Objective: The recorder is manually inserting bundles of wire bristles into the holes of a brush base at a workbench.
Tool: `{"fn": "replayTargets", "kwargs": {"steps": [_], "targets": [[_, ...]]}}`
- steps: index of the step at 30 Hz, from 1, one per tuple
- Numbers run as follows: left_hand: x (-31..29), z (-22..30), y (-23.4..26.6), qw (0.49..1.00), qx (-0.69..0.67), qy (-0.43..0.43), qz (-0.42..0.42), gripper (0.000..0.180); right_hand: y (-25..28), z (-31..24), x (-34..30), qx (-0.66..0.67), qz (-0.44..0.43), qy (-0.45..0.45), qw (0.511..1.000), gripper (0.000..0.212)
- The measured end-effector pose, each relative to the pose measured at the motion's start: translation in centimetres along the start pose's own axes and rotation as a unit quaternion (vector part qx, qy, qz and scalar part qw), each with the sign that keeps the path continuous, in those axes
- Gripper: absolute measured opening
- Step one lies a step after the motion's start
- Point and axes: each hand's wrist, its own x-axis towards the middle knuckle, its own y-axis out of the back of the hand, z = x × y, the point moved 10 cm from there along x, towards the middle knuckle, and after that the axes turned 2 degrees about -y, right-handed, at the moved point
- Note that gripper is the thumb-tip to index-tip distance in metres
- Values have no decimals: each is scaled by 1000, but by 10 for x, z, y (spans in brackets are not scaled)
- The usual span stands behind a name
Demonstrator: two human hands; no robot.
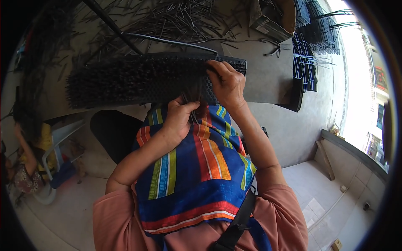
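Observation:
A long black perforated panel lies across in front of me, its left and middle densely filled with upright dark bristle-like pieces. My left hand is closed round a bundle of thin dark strips at the panel's near edge, their ends poking out above and below the fist. Over the right part of the panel, where bare holes show, my right hand is bent with thumb and fingers pinched together. Whatever lies between those fingertips is too small and dark to make out.
Many loose dark strips lie scattered on the table behind the panel. A metal rod frame rises there. An open cardboard box stands back right, beside wire racks. At far left another person's arm shows near a chair.

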Motion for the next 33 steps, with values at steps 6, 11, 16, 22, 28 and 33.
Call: {"fn": "replayTargets", "kwargs": {"steps": [6, 11, 16, 22, 28, 33], "targets": [[-3, 5, -20, 998, -8, 15, -54, 16, -39, 41, -34, 302, -181, -249, 902, 12], [3, 3, -30, 993, 56, 13, -98, 16, -43, 51, -50, 342, -227, -347, 843, 12], [9, 3, -23, 996, 75, 9, -40, 15, -18, 64, -42, 404, -86, -369, 833, 3], [9, -5, -20, 993, 112, 28, -34, 17, 39, 52, -13, 267, 106, -93, 953, 9], [9, -3, -21, 994, 104, 25, -32, 14, 40, 37, -6, 214, 83, -28, 973, 12], [12, -4, -19, 995, 98, 15, -2, 11, 32, 36, -8, 200, 59, -12, 978, 12]]}}
